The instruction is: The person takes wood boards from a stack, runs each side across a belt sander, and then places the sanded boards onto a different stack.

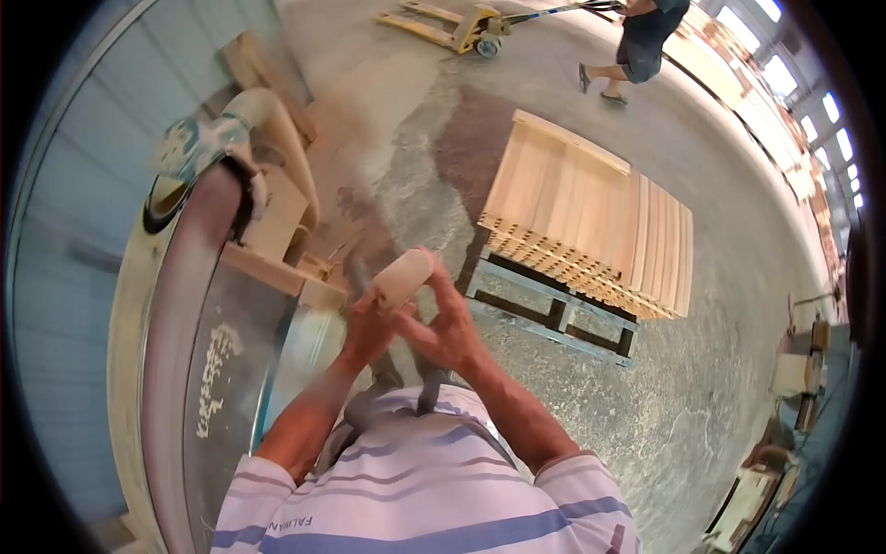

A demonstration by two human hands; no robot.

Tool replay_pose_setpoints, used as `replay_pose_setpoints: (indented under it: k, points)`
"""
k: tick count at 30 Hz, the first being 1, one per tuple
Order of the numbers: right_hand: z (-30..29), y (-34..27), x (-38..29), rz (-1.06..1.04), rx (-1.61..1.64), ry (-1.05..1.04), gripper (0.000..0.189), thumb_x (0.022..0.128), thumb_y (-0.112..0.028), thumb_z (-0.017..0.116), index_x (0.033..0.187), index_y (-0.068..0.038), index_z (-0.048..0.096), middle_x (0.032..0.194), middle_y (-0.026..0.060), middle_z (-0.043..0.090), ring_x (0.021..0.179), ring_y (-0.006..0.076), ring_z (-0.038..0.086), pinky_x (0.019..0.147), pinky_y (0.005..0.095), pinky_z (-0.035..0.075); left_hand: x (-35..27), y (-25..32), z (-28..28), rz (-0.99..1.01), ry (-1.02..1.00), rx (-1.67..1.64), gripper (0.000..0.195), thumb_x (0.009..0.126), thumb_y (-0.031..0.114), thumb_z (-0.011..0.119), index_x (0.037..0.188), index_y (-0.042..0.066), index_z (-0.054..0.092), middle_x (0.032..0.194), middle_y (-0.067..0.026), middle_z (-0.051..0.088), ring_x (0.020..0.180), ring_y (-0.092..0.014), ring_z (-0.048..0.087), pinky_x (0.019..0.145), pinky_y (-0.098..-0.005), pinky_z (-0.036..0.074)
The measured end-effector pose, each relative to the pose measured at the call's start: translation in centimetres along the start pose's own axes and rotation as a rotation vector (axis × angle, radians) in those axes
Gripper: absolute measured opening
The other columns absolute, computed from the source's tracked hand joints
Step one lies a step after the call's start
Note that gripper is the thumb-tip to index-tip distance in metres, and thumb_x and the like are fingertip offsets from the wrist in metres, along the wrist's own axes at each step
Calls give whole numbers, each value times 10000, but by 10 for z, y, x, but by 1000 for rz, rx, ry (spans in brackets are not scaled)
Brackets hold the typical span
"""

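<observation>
Both of my hands hold one small wooden piece with rounded ends [403,278] in front of my waist. My left hand [368,324] grips its lower left end, and my right hand [443,322] has its fingers around the right end. To the left of them runs the wide brown abrasive belt of a belt sander [183,291], with a grey metal table [228,346] alongside it. The piece is apart from the belt. Which hand bears more of its weight, I cannot tell.
A stack of wooden boards [567,201] lies on a blue-grey pallet [554,315] ahead to the right. A flexible duct [294,152] curves by the sander's far end. Farther off, a person [644,41] holds the handle of a yellow pallet jack [474,28].
</observation>
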State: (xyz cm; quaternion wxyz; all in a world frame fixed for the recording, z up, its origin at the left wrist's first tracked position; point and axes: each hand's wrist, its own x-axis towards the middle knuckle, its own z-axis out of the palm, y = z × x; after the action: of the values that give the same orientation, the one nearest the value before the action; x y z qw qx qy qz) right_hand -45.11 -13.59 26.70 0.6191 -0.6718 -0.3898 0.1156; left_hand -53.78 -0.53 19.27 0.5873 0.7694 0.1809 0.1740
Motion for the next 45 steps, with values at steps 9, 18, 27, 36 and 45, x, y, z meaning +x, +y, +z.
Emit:
replay_pose_setpoints:
  k: [9, 18, 27, 36, 45]
  points:
    - [-21, 29, -10, 178, 29, -96, 736, 774, -247, 737, 1363, -35, 350, 1251, 199, 502, 1166, 333, 499, 981, 401, 397, 13, 14, 33, -233, -105, -598, 328, 830, 57, 649, 1148, 55, 569, 969, -28, 643, 843, -99, 608, 722, -258, 511]
    - [-33, 43, -13, 200, 22, -102, 620, 798, -224, 710, 1307, -47, 405, 1189, 185, 546, 1100, 301, 543, 910, 374, 432, 11, 20, 48, -59, 5, 114, 347, 818, 87, 667, 1148, 88, 560, 956, -48, 659, 821, -120, 629, 723, -278, 518]
    - [-18, 96, -39, 159, -345, -348, 810, 715, -288, 782, 1342, 4, 362, 1355, 209, 433, 1244, 327, 443, 999, 399, 392, 0, 40, -17, -158, 329, -314, 325, 848, 147, 683, 1122, 5, 584, 1048, -68, 637, 904, -166, 603, 803, -307, 485]
    - [10, 71, -52, 153, -566, -634, 605, 665, -300, 749, 1156, -46, 503, 1008, 198, 592, 942, 372, 583, 802, 452, 472, -52, -20, -108, -443, 754, -807, 496, 838, 346, 690, 1190, 71, 475, 1060, -57, 564, 930, -177, 598, 721, -355, 532]
    - [66, 46, -43, 286, -733, -663, 577, 732, -394, 685, 1161, -67, 479, 1025, 201, 584, 945, 393, 583, 792, 488, 468, -36, -73, -152, -597, 864, 114, 489, 753, 336, 675, 980, -80, 553, 986, -238, 608, 870, -347, 627, 743, -392, 509]
